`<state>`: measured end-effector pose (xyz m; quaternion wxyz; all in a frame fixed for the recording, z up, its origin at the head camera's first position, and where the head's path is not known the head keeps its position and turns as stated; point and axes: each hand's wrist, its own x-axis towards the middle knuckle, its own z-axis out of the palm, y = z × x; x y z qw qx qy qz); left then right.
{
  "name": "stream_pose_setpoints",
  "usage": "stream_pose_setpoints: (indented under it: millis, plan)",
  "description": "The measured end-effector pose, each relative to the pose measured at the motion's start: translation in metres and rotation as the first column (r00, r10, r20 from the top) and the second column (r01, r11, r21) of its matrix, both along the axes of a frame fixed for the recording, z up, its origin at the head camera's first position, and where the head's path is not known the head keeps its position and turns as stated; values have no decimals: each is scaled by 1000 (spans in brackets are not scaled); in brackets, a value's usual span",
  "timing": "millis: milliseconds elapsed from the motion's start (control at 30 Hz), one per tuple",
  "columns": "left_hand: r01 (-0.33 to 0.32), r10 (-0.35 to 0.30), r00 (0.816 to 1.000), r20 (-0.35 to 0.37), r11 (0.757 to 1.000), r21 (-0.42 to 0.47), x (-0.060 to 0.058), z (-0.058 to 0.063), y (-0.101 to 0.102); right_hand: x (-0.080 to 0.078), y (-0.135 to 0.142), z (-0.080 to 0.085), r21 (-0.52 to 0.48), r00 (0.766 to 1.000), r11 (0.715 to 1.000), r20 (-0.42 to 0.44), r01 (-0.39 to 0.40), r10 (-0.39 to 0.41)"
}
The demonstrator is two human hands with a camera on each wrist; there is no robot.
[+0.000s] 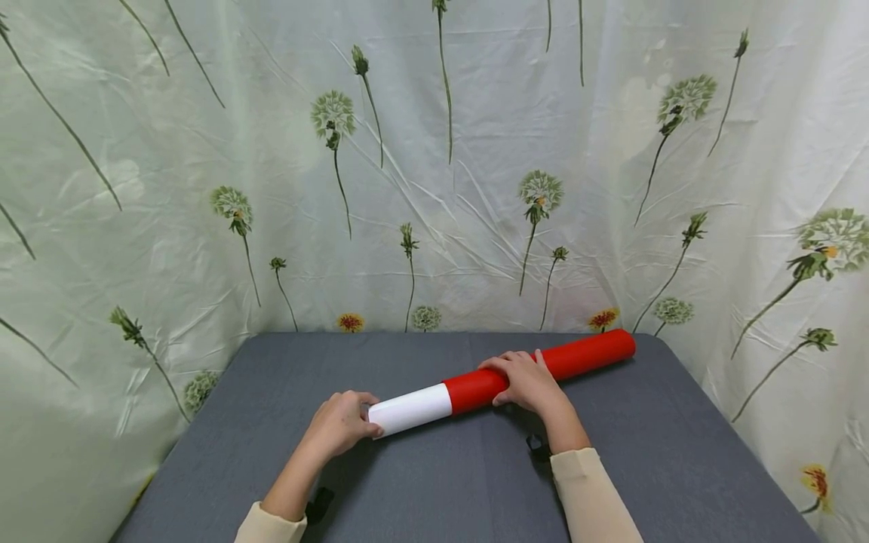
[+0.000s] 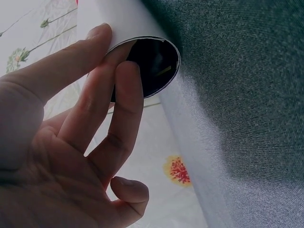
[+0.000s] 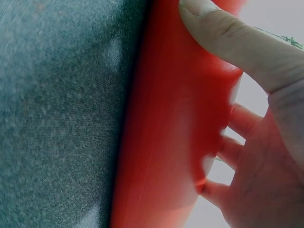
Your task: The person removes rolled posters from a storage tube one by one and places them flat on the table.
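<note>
A long hollow tube lies slantwise over the grey tabletop, with a white section (image 1: pixel 411 409) at its left end and a longer red section (image 1: pixel 591 354) reaching to the back right. My left hand (image 1: pixel 337 427) pinches the white end at its rim, thumb outside and fingertips inside the opening. In the left wrist view the wall (image 2: pixel 137 19) looks thin and the inside dark. My right hand (image 1: pixel 532 385) grips the red section from above, left of its middle. In the right wrist view its thumb (image 3: pixel 223 35) presses the near side and the other fingers reach round the far side.
The tabletop (image 1: pixel 421 490) is covered in dark grey cloth. Behind it and at both sides hangs a pale curtain (image 1: pixel 475 249) printed with dandelions. A small black device (image 1: pixel 538 446) is at the right wrist, another (image 1: pixel 319 505) at the left.
</note>
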<state>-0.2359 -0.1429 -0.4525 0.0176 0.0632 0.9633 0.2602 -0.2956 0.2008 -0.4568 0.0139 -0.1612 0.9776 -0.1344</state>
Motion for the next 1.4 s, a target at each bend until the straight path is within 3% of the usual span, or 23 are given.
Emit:
stream_pose_setpoints:
  millis: [1400]
  plan:
    - [8,-7,999,48,1000,-15,-2,3,-3,-1,21,3,-30,999,999,41,37,-36]
